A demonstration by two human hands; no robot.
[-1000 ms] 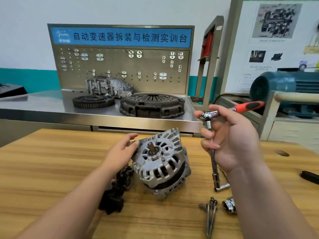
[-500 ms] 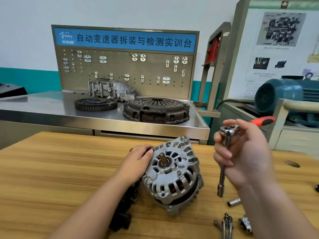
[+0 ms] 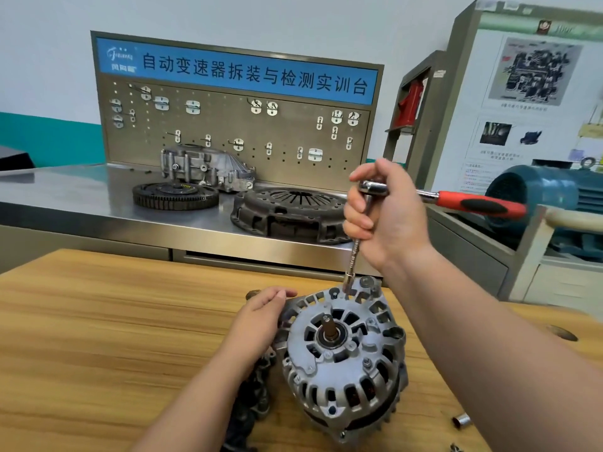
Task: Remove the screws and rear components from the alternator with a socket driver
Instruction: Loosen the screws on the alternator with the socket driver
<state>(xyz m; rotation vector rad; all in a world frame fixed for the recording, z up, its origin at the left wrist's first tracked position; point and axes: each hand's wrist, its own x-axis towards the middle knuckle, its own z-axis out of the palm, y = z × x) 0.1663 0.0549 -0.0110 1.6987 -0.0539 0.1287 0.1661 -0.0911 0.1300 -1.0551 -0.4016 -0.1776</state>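
A socket driver [image 3: 355, 252] meets the alternator [image 3: 342, 363] at its top lug.
The right hand [image 3: 388, 213] grips the driver's head; the left hand [image 3: 261, 318] holds the alternator's rim on the wooden table [image 3: 98, 337]. The blue sign [image 3: 241, 73] reads "自动变速器拆装与检测实训台".

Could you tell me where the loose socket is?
The loose socket lies on the wooden table at the head view's lower right, just right of the alternator.

A white wall [image 3: 261, 17] with a teal stripe [image 3: 49, 141] fills the top. Before it stands a steel counter [image 3: 65, 197] with a pegboard [image 3: 228, 132] and blue sign [image 3: 235, 73]. A wooden counter [image 3: 98, 337] lies below; posters [image 3: 535, 93] hang upper right.
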